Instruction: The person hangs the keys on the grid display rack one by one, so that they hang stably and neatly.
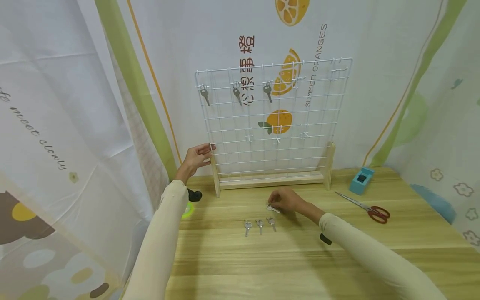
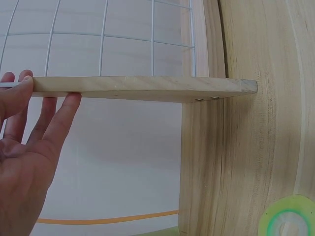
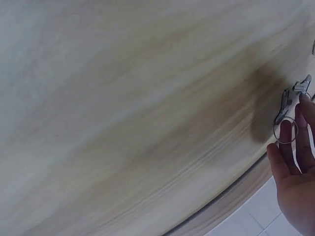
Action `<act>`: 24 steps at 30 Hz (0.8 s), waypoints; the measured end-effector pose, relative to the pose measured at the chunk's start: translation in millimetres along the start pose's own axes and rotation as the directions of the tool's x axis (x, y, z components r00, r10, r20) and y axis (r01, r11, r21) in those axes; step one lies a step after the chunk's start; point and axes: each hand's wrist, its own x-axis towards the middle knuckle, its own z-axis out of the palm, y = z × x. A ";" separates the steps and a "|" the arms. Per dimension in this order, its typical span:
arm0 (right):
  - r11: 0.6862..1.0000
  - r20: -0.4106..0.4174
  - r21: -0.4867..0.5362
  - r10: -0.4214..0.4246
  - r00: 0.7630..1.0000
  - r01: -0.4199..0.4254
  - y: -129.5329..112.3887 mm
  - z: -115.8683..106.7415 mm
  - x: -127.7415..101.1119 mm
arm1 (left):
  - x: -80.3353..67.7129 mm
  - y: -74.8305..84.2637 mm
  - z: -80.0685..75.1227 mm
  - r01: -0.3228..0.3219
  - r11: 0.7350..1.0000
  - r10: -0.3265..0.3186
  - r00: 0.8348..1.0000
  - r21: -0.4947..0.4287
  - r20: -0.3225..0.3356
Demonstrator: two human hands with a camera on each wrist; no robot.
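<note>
A white wire grid rack [image 1: 271, 110] stands upright on wooden legs at the back of the table. My left hand [image 1: 198, 157] grips its left wooden side post [image 2: 147, 87] near the top, thumb on one face and fingers against the other. My right hand [image 1: 288, 200] pinches a silver key [image 1: 273, 208] low over the table, in front of the rack. Its split ring [image 3: 285, 130] shows by my fingers in the right wrist view. Three keys [image 1: 260, 226] lie in a row just nearer me. Three more keys [image 1: 237, 93] hang from hooks along the upper grid.
More white hooks [image 1: 277, 140] sit on the grid, at mid height and upper right. Right of the rack are red-handled scissors [image 1: 378, 214] and a small blue box-like holder [image 1: 361, 181]. A green-rimmed roll [image 2: 290, 216] lies by the left post. Printed curtains surround the table.
</note>
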 end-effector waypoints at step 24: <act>0.981 -0.149 -0.043 -0.191 0.970 0.187 -8.8 -38.2 7.0 | 1.4 -1.0 0.5 0.005 1.000 -0.005 1.000 -0.009 0.003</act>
